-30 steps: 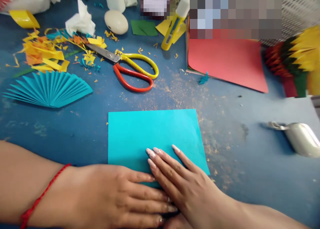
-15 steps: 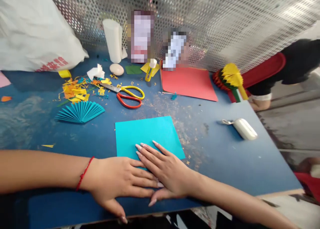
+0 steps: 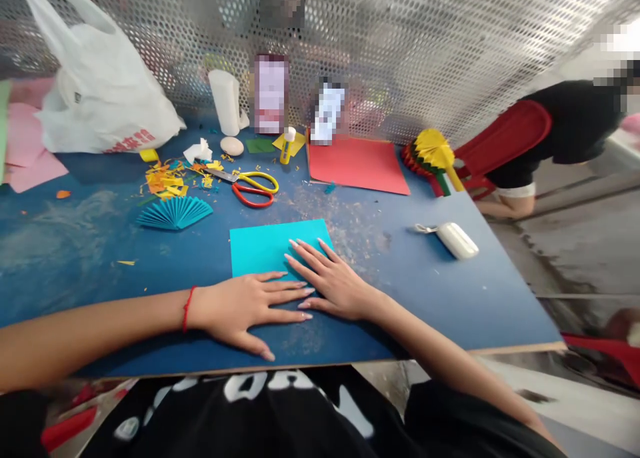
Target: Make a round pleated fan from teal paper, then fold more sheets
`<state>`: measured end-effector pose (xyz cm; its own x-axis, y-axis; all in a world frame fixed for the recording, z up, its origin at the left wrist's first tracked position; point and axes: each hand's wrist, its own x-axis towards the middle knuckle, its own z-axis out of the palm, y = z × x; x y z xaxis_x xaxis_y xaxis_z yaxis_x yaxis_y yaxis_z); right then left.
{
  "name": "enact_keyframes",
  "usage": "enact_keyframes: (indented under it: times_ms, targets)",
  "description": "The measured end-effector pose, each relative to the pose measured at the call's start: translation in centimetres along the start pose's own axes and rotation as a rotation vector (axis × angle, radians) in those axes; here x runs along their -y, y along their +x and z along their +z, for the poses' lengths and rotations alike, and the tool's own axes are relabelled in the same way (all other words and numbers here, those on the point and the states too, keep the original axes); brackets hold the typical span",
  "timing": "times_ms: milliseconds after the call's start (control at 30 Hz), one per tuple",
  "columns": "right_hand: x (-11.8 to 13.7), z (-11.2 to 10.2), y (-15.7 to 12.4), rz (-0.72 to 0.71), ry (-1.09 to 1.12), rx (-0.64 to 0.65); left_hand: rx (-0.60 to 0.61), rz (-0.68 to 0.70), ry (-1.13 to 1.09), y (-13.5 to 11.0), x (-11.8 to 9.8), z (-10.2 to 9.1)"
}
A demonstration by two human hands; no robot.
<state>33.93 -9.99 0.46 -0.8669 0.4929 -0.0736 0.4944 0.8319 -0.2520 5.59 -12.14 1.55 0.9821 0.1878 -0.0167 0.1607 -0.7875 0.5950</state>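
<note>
A bright blue sheet of paper lies flat on the dark blue table. My left hand, with a red string at the wrist, rests palm down along the sheet's near edge, fingers extended to the right. My right hand presses flat over the sheet's right side, fingers stretched and spread toward the far left. The tips of the left fingers touch or nearly touch the right hand. Part of the paper is hidden under both hands. Beyond the sheet are a pleated blue paper fan and scissors with red and yellow handles.
Paper scraps, a glue stick, red paper sheets and two phones are at the back. A white plastic bag stands at left. On the right are a white case, a yellow folded-paper piece and a seated person.
The view has pulled back, showing more of the bag and my shirt. My right hand has slid off the left fingers toward the far side of the sheet, and its fingers are more spread.
</note>
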Motion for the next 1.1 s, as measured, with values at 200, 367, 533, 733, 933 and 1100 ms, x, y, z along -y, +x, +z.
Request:
enact_keyframes:
  times_ms: [200, 367, 533, 733, 933, 1100]
  targets:
    - [-1.4, -0.8, 0.5, 0.015, -0.022, 0.021, -0.088, -0.112, 0.046, 2.5, -2.2, 2.4]
    - [-2.1, -0.5, 0.7, -0.015, -0.054, -0.013, -0.205, -0.231, 0.094, 3.4, -4.1, 4.8]
    - [-1.8, -1.7, 0.7, -0.144, -0.195, -0.053, -0.19, -0.268, 0.156, 3.7, -4.4, 5.6]
    - [1.1, -4.9, -0.2, -0.129, -0.292, 0.003, -0.189, -0.269, 0.216, 3.1, -4.2, 5.8]
    - [1.3, -4.1, -0.6, -0.173, -0.398, -0.095, -0.263, -0.248, 0.235, 2.9, -3.9, 6.0]
    - [0.9, -4.2, 0.1, -0.144, -0.37, -0.074, -0.346, -0.224, 0.258, 3.0, -4.0, 5.3]
